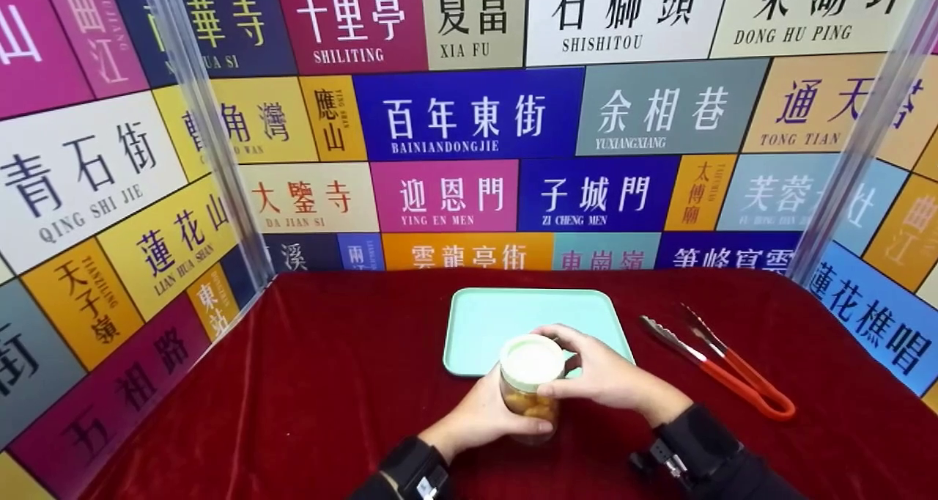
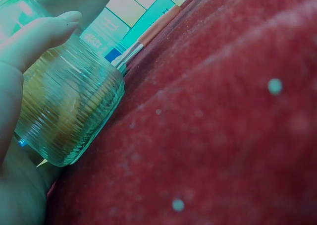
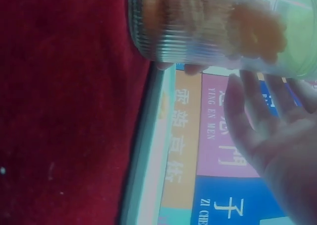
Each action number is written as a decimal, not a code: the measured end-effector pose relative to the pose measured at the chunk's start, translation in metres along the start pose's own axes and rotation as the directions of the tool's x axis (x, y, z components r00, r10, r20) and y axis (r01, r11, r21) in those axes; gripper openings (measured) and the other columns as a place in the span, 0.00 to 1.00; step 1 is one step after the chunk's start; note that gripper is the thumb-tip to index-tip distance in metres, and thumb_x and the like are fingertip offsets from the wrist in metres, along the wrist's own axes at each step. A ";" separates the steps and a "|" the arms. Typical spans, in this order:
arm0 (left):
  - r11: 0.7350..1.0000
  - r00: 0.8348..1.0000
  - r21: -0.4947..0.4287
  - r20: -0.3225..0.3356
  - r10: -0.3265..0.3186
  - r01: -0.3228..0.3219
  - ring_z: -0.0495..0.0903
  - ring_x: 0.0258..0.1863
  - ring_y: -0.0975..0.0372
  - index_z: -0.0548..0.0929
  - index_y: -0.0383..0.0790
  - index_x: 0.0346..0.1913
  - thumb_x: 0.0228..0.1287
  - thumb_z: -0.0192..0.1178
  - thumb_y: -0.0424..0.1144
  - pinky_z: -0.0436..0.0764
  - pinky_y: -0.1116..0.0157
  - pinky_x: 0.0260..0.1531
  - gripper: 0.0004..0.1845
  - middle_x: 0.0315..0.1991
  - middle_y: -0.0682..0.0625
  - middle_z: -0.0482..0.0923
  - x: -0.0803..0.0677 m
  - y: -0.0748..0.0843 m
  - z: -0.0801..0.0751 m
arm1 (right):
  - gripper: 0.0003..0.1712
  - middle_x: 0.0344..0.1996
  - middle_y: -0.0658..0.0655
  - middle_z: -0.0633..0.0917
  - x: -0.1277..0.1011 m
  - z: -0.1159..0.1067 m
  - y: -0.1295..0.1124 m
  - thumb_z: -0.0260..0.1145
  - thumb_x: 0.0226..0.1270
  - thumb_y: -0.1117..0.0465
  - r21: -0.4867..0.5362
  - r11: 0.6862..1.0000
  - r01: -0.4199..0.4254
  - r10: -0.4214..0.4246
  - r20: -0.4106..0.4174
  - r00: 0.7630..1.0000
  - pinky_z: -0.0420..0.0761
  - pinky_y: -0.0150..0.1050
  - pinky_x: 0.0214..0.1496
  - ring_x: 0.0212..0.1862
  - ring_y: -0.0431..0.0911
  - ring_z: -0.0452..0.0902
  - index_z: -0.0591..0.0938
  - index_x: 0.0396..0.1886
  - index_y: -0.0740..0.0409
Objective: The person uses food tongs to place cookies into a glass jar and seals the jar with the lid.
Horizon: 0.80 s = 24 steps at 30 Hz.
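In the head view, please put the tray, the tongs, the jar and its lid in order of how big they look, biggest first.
1. Mint-green tray, though the jar and hands cover part of it.
2. Red-handled tongs.
3. Ribbed glass jar, partly covered by the left hand and right hand.
4. Pale lid.

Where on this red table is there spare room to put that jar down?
Bare cloth lies left of the tray, up to the left wall. The tray itself is bare. It is crowded in front, where both hands hold the jar, and right, by the tongs.
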<state>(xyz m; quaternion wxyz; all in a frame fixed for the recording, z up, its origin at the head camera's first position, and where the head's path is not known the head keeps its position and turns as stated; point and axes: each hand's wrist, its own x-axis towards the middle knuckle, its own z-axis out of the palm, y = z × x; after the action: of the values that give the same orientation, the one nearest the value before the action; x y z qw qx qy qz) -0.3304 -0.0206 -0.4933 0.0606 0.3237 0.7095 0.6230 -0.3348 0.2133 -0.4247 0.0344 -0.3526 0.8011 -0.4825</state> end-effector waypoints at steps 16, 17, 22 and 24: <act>1.000 1.000 0.017 0.004 0.007 -0.007 0.82 0.60 0.63 0.71 0.47 0.74 0.50 0.85 0.38 0.76 0.64 0.66 0.48 0.60 0.57 0.82 0.001 -0.001 -0.001 | 0.37 0.59 0.57 0.83 -0.001 0.000 0.001 0.81 0.63 0.57 0.035 0.999 -0.019 0.019 -0.001 1.000 0.84 0.45 0.55 0.58 0.46 0.80 0.76 0.69 0.60; 1.000 1.000 0.014 0.004 0.007 -0.007 0.82 0.60 0.63 0.70 0.47 0.74 0.50 0.85 0.38 0.76 0.64 0.66 0.48 0.60 0.57 0.82 0.000 -0.001 -0.001 | 0.37 0.58 0.57 0.84 0.000 0.000 0.000 0.81 0.63 0.57 0.019 1.000 -0.023 0.023 -0.008 1.000 0.84 0.46 0.55 0.58 0.46 0.80 0.76 0.68 0.59; 0.999 1.000 -0.025 0.013 0.020 -0.020 0.82 0.60 0.61 0.70 0.48 0.74 0.50 0.85 0.36 0.77 0.63 0.67 0.48 0.61 0.56 0.82 0.001 -0.001 0.000 | 0.38 0.53 0.52 0.85 0.000 0.003 -0.010 0.85 0.58 0.51 -0.088 0.993 -0.073 0.067 -0.062 0.996 0.86 0.54 0.53 0.57 0.48 0.81 0.77 0.64 0.55; 0.999 1.000 -0.038 0.015 0.024 -0.023 0.82 0.60 0.61 0.70 0.48 0.74 0.50 0.84 0.35 0.77 0.63 0.67 0.48 0.62 0.56 0.81 0.001 -0.001 0.000 | 0.39 0.51 0.51 0.86 0.000 0.004 -0.015 0.86 0.56 0.48 -0.126 0.987 -0.096 0.086 -0.083 0.993 0.87 0.54 0.52 0.55 0.49 0.82 0.77 0.62 0.53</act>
<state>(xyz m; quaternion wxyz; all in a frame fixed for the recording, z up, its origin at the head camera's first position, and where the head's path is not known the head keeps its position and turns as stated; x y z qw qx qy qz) -0.3320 -0.0198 -0.4940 0.0646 0.3355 0.6933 0.6345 -0.3255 0.2059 -0.4153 0.0024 -0.2982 0.8466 -0.4408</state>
